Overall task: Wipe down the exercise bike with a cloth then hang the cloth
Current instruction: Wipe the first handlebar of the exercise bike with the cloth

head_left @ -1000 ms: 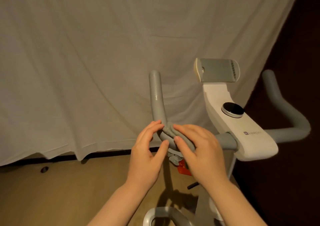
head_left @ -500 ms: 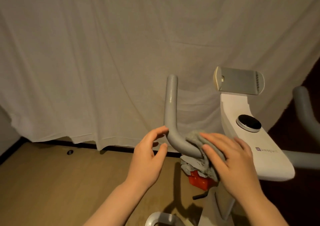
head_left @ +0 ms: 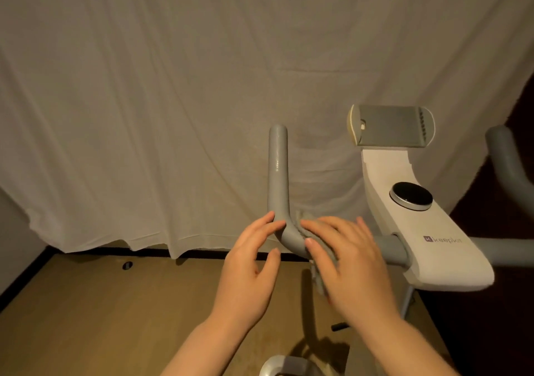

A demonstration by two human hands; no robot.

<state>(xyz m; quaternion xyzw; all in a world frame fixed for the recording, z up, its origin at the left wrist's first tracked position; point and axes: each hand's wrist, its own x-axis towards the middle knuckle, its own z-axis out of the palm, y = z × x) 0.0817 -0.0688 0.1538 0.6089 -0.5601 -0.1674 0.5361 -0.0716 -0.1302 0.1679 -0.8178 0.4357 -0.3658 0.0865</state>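
Note:
The exercise bike's white console with a round black knob stands at the right, a phone holder above it. Its grey left handlebar rises upright and bends toward the console. A grey cloth is draped over the bend and hangs below the bar. My right hand lies flat on the cloth, fingers straight, pressing it to the bar. My left hand is beside the bend, fingertips touching the bar, fingers relaxed and holding nothing.
A white sheet hangs across the whole background down to a wooden floor. The right handlebar curves up at the frame's right edge. Part of the bike's grey frame shows at the bottom.
The view shifted, so the bike sits further right and lower. My right hand has slid with the cloth back toward the bend of the handlebar. My left hand stays beside the bend.

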